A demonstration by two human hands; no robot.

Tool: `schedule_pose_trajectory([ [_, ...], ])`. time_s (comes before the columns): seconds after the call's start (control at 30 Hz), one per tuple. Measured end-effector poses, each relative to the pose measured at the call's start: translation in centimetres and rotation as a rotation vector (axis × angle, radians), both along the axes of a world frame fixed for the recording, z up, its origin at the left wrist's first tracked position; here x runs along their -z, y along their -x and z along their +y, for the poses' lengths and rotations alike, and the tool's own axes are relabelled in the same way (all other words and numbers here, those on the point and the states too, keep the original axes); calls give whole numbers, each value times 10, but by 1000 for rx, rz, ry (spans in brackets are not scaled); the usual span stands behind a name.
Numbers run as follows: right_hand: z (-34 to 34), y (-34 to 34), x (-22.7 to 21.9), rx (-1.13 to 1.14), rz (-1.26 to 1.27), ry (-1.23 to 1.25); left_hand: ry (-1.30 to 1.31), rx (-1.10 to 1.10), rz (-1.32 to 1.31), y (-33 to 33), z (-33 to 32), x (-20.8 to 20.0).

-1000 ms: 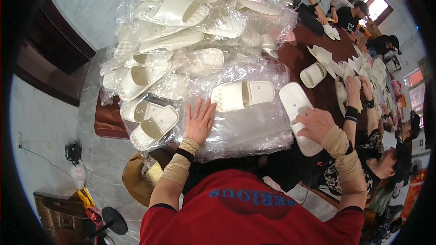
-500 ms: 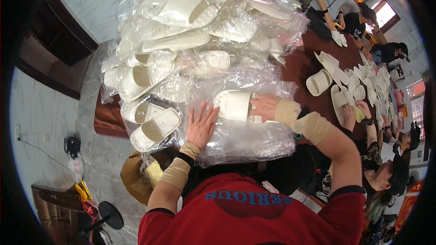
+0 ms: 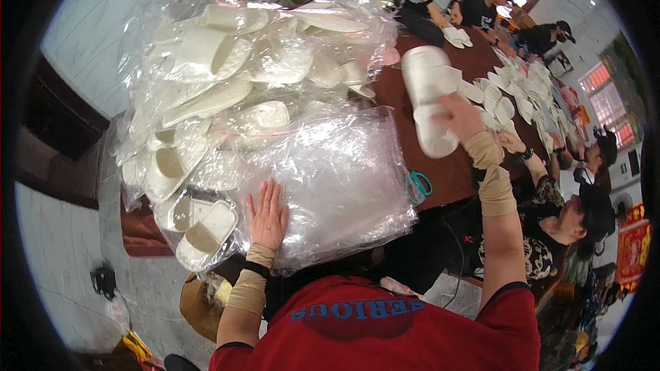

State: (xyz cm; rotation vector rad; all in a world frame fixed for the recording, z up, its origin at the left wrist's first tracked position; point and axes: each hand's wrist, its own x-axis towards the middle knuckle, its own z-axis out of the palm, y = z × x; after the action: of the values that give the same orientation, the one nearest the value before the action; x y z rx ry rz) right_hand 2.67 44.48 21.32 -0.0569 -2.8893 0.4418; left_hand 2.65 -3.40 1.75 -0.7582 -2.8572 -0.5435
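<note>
My left hand [image 3: 267, 218] lies flat with its fingers spread on a stack of clear plastic bags [image 3: 330, 178]. To the right of that stack, my right hand [image 3: 455, 118] is at a white slipper [image 3: 433, 134] over the brown table. Motion smears its fingers, so whether they grip the slipper cannot be told. Another white slipper shape [image 3: 427, 72] shows just beyond it, also blurred. On my left, beside the stack, a pair of white slippers [image 3: 206, 235] sits in clear plastic.
A big heap of bagged white slippers [image 3: 213, 55] covers the table's far left. Teal-handled scissors [image 3: 419, 185] lie at the right edge of the bags. Loose slipper parts [image 3: 526, 89] spread along the brown table [image 3: 392, 96], where several co-workers sit or stand; one person's hand [image 3: 510, 141] is close to mine.
My right hand has moved from the slipper on the bags to the right, over the table. That slipper is no longer on the bags. My left hand stays flat; the view has shifted.
</note>
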Motion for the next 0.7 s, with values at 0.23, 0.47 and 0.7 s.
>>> schedule_pose_trajectory([
  [0.23,-137,-22,60,-319,187,-33,11,6,40,-2,-1,7],
  [0.47,-199,-44,181,-343,-304,-87,-285,108,5,-13,-17,-22],
  [0.7,-192,-44,182,-324,-344,-91,-301,-582,483,-1,-121,-69],
])
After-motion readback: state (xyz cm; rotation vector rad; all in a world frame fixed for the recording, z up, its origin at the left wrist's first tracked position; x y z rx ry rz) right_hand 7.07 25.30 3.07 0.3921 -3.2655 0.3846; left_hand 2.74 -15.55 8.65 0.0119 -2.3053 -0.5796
